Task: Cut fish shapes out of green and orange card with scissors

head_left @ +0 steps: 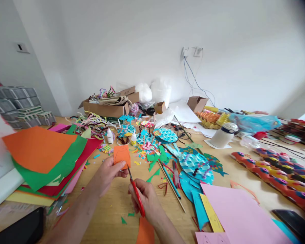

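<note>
A small orange piece of paper (pixel 122 154) with a pencilled outline is pinched between the thumb and fingers of my left hand (pixel 112 170). My right hand (pixel 145 196) grips red-handled scissors (pixel 136 195), whose blades point up and reach the paper's lower right edge. How far the blades are apart is too small to tell. Below my right hand, partly hidden by it, lies another orange paper strip (pixel 145 231). Green paper scraps (pixel 123 220) lie on the wooden table (pixel 112 206) between my forearms.
Stacked coloured paper (pixel 40 149) is at the left, with a phone (pixel 17 227) near it. Two glue bottles (pixel 109 136) stand behind my hands. Blue paper fish (pixel 195 166), pencils (pixel 170 179) and pink paper (pixel 239 210) lie right. A jar (pixel 222 135) and painted egg cartons (pixel 271 173) stand farther right.
</note>
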Available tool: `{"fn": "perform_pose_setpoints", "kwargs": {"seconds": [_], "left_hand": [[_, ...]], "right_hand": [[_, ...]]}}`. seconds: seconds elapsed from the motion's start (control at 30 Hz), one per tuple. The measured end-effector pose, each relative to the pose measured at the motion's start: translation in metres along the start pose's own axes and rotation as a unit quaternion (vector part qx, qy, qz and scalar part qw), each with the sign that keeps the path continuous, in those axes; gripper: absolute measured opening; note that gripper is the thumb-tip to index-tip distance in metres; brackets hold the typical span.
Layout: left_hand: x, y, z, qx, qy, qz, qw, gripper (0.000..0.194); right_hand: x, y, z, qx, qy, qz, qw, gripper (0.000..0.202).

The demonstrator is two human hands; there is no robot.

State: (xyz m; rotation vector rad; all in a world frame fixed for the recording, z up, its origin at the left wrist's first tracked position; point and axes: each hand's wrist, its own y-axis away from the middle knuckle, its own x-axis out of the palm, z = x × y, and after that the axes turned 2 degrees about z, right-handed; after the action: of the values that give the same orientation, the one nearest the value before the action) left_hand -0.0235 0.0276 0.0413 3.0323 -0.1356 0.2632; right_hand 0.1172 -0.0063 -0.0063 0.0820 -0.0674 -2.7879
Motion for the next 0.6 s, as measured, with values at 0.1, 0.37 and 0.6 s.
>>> {"fn": "perform_pose_setpoints", "kwargs": {"seconds": [0.1, 0.37, 0.6], "left_hand": [[-0.0002, -0.0001, -0.0005, 0.0, -0.003, 0.004, 1.0, 0.017], [-0.0012, -0.0001, -0.0034, -0.009, -0.005, 0.003, 1.0, 0.018], [-0.0055, -0.0021, 0.0014, -0.008, -0.007, -0.001, 1.0, 0.022]], "right_hand": [[-0.0007, 0.0002, -0.0003, -0.008, 0.015, -0.001, 1.0, 0.033], [-0.0013, -0.0017, -0.0051, -0.033, 0.065, -0.014, 0.997, 0.033], [-0.0026, -0.003, -0.0076, -0.03, 0.094, -0.02, 0.995, 0.031]]}}
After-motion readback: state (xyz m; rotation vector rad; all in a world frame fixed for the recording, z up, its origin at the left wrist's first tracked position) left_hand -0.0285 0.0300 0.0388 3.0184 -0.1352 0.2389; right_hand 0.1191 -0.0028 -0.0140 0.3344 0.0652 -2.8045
